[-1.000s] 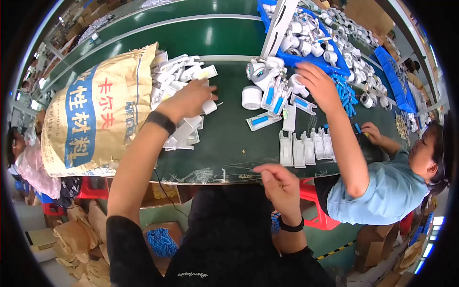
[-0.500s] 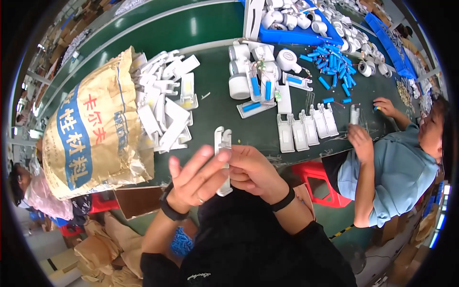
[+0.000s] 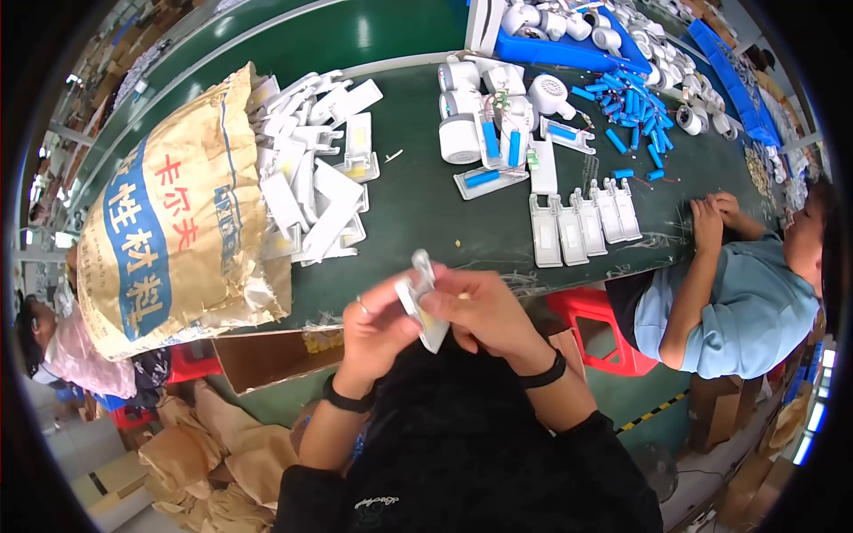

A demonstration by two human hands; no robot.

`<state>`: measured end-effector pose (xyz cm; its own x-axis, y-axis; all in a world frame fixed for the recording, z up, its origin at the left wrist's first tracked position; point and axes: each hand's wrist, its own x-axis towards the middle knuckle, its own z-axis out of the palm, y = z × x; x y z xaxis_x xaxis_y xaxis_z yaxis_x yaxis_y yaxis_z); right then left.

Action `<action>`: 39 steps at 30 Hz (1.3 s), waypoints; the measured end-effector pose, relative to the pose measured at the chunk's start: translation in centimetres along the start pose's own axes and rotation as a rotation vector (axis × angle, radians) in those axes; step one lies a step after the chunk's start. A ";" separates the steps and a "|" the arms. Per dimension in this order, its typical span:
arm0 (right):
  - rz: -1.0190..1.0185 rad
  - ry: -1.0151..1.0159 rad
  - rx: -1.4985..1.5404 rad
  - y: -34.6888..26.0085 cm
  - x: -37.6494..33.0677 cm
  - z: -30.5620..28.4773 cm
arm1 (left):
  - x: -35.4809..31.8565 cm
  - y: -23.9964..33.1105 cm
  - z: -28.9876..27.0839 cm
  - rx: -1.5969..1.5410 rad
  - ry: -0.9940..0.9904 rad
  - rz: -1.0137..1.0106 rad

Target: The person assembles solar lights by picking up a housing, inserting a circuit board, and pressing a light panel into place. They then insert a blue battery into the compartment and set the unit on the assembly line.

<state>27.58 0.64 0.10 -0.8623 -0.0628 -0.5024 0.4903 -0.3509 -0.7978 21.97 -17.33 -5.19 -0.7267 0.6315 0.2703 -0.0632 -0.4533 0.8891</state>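
A small white plastic housing (image 3: 428,322) with clip-like prongs at its upper end is tilted between my two hands, above the table's near edge. The fingers and thumb of my left hand (image 3: 378,327) close on its left side. From the right, my right hand (image 3: 484,311) pinches it with the thumb lying across its face. A bit of yellowish material shows on the housing beside that thumb. Farther right on the table stands a row of several similar white housings (image 3: 569,233). To the left, a heap of the same white pieces (image 3: 311,191) spills from a brown paper sack (image 3: 178,222).
White round-headed units (image 3: 459,138) and loose blue cylindrical cells (image 3: 631,111) lie toward the back of the green table (image 3: 400,213). Behind them is a blue tray (image 3: 569,51). At right sits a co-worker (image 3: 711,293), near a red stool (image 3: 600,333). A cardboard box (image 3: 267,362) is below the table edge.
My left hand's spread fingers have closed on the housing, which has turned from upright to tilted. The co-worker's hands have come together, and the white piece there is out of sight.
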 end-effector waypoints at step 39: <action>-0.773 0.363 0.262 1.8 -5.8 -8.7 | 8.3 -6.4 6.2 -0.243 0.241 -0.557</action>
<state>34.60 8.51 -1.31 -0.8250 0.5640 0.0341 -0.2942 -0.3773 -0.8781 20.57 -5.27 -6.38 -0.6718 0.6669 -0.3224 -0.6070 -0.2461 0.7557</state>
